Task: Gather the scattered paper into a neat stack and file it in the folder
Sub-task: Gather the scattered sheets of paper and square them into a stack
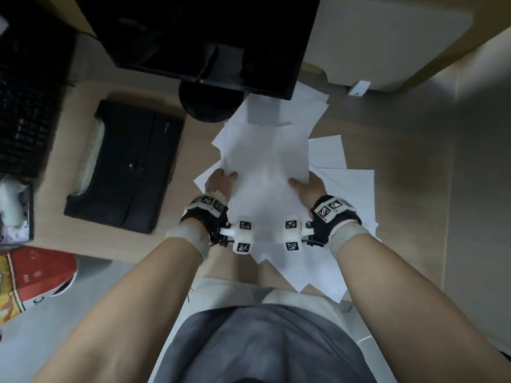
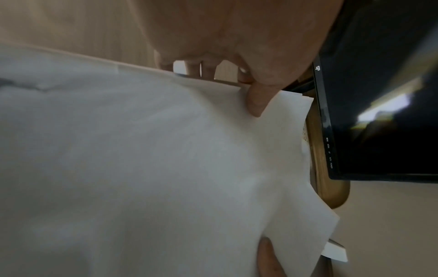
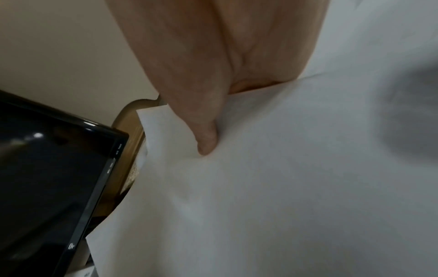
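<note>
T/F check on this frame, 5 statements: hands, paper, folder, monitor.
1. Both hands grip the paper pile. True: left hand and right hand pinch the paper from either side, thumbs on top.
2. The folder is open with sheets inside. False: the black folder lies closed, apart from the paper.
3. The sheets form a neat stack. False: corners fan out unevenly.
4. The monitor is dark. True.
5. The folder lies on the person's right. False: it lies on their left.
</note>
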Demonstrator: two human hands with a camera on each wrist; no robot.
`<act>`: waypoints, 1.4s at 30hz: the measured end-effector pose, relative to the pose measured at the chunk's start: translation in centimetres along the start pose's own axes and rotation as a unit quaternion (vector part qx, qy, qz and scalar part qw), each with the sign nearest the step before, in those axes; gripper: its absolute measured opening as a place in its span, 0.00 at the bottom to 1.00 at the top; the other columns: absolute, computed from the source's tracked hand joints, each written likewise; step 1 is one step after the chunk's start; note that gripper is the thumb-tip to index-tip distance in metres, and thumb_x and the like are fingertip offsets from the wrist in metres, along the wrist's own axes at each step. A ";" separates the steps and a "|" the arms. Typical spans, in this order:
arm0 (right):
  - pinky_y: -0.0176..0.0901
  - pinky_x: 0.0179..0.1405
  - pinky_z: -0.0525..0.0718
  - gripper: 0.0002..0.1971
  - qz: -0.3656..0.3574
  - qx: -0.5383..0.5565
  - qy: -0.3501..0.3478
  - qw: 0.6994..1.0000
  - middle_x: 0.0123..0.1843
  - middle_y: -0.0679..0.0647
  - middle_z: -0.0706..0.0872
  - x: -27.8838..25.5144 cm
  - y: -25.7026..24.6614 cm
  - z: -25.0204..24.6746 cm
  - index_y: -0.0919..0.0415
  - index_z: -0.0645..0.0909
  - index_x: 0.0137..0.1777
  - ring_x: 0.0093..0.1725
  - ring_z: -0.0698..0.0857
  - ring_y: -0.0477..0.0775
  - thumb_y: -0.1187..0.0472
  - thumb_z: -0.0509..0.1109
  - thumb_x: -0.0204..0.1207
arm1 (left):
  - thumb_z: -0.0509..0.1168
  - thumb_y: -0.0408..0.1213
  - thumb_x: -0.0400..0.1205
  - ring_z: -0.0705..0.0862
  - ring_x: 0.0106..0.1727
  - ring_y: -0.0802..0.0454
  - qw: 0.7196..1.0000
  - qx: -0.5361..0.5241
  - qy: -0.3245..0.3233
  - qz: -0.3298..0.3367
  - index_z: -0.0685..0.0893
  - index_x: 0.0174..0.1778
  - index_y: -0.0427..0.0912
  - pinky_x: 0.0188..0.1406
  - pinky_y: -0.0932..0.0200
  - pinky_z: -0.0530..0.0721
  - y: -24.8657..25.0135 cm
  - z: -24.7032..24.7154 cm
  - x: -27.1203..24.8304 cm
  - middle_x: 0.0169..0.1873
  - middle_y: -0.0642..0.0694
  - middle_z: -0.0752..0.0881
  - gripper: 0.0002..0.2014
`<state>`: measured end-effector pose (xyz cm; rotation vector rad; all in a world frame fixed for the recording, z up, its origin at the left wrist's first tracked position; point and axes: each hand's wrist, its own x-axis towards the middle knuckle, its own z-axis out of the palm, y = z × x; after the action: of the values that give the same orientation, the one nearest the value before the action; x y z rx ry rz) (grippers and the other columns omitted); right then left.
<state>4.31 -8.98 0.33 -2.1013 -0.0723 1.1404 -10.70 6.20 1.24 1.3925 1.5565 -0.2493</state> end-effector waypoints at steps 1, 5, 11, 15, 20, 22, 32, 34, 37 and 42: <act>0.50 0.59 0.82 0.19 -0.012 -0.010 -0.012 1.000 0.63 0.61 0.86 -0.1 0.6 -0.7 0.65 0.79 0.70 0.60 0.85 0.61 0.60 0.70 0.81 | 0.59 0.45 0.83 0.81 0.63 0.36 1.000 -0.006 0.006 -0.004 0.78 0.66 0.33 0.60 0.48 0.79 -0.4 0.7 -0.9 0.63 0.35 0.82 0.21; 0.42 0.57 0.77 0.20 -0.048 -0.097 -0.061 0.992 0.62 0.58 0.85 -0.6 2.7 -3.7 0.66 0.78 0.70 0.62 0.84 0.57 0.59 0.70 0.81 | 0.62 0.44 0.85 0.80 0.67 0.36 0.996 -0.073 0.038 -0.024 0.79 0.68 0.32 0.66 0.48 0.79 -3.0 4.4 -4.3 0.66 0.33 0.82 0.21; 0.41 0.57 0.77 0.20 -0.070 -0.240 -0.097 0.963 0.67 0.61 0.84 -0.9 5.8 -7.3 0.65 0.77 0.71 0.65 0.83 0.63 0.62 0.69 0.80 | 0.60 0.44 0.86 0.78 0.70 0.35 0.988 -0.118 0.008 -0.105 0.75 0.73 0.31 0.68 0.47 0.78 -6.6 10.8 -9.7 0.70 0.32 0.78 0.23; 0.54 0.64 0.82 0.26 -0.038 -0.357 -0.089 0.929 0.70 0.62 0.78 -0.5 7.8 -8.0 0.55 0.75 0.73 0.63 0.82 0.69 0.53 0.67 0.73 | 0.53 0.44 0.87 0.80 0.48 0.40 0.989 -0.080 -0.012 -0.125 0.73 0.69 0.31 0.48 0.54 0.74 -8.0 13.5 -11.9 0.56 0.35 0.80 0.22; 0.52 0.67 0.78 0.26 -0.006 -0.411 -0.075 0.909 0.74 0.66 0.67 -0.5 9.8 -8.6 0.59 0.70 0.78 0.67 0.77 0.72 0.58 0.62 0.79 | 0.57 0.48 0.80 0.83 0.45 0.36 0.987 -0.115 0.021 -0.109 0.78 0.54 0.36 0.55 0.48 0.83 -8.7 15.3 -13.0 0.51 0.32 0.85 0.18; 0.45 0.57 0.78 0.25 0.004 -0.380 -0.088 0.921 0.73 0.66 0.71 -0.6 10.2 -8.8 0.60 0.70 0.77 0.63 0.79 0.69 0.60 0.63 0.79 | 0.58 0.50 0.78 0.83 0.43 0.37 0.986 -0.123 0.031 -0.106 0.77 0.49 0.39 0.55 0.45 0.85 -8.9 15.6 -13.0 0.48 0.34 0.85 0.16; 0.49 0.65 0.80 0.30 0.024 -0.216 -0.109 0.970 0.65 0.57 0.83 -1.0 12.0 -9.0 0.63 0.71 0.75 0.64 0.83 0.62 0.56 0.74 0.74 | 0.54 0.66 0.63 0.83 0.49 0.38 0.985 -0.114 0.055 -0.115 0.78 0.38 0.52 0.62 0.42 0.81 -10.1 15.7 -11.9 0.53 0.40 0.84 0.22; 0.49 0.65 0.80 0.35 0.023 -0.200 -0.095 0.975 0.67 0.58 0.82 -0.8 12.1 -9.0 0.64 0.67 0.76 0.65 0.82 0.62 0.55 0.76 0.73 | 0.56 0.64 0.65 0.83 0.48 0.40 0.985 -0.128 0.052 -0.106 0.79 0.38 0.50 0.61 0.44 0.82 -9.4 15.5 -12.0 0.48 0.42 0.85 0.22; 0.44 0.55 0.77 0.34 0.009 -0.197 -0.084 0.977 0.63 0.59 0.79 -1.1 11.7 -9.1 0.66 0.62 0.76 0.59 0.81 0.61 0.59 0.75 0.75 | 0.56 0.62 0.68 0.83 0.50 0.41 0.983 -0.148 0.043 -0.099 0.82 0.47 0.48 0.62 0.45 0.81 -8.5 14.8 -12.3 0.48 0.44 0.85 0.24; 0.45 0.58 0.82 0.26 -0.029 -0.167 -0.095 0.981 0.58 0.56 0.86 -0.9 10.2 -8.8 0.65 0.76 0.68 0.56 0.85 0.58 0.62 0.78 0.72 | 0.58 0.54 0.81 0.81 0.49 0.42 0.976 -0.197 0.057 -0.078 0.77 0.46 0.45 0.62 0.46 0.79 -7.2 13.7 -11.8 0.47 0.43 0.83 0.15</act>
<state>7.52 -21.82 -2.42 -2.2521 -0.4413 1.3671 -11.49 -13.24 0.34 0.9904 1.7031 0.0467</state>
